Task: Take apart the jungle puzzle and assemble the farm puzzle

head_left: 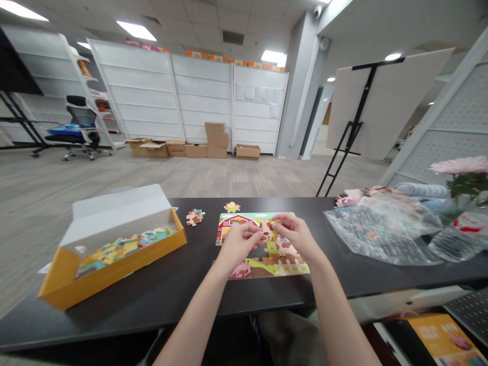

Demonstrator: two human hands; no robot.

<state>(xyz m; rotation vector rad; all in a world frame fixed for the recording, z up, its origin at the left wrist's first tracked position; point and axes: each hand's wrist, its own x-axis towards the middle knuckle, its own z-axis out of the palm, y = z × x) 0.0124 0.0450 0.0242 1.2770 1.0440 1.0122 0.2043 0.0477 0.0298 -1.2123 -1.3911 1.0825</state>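
A partly assembled farm puzzle (292,268) lies on the dark table, with a red barn at its upper left and a white fence at its lower right. Over its middle, my left hand (244,240) and my right hand (293,234) pinch a brown-and-white puzzle piece (266,227) between them, the left at its left edge and the right at its upper right. A dark gap shows in the puzzle below my left fingers. Two small pieces lie beyond the puzzle: a brown one (195,217) and a yellow one (232,207).
An open yellow box (125,267) holding many puzzle pieces stands at the left of the table (171,295). Clear plastic bags (381,229) and a pink flower (463,165) are at the right. Below the table's right edge lies an orange box (442,338).
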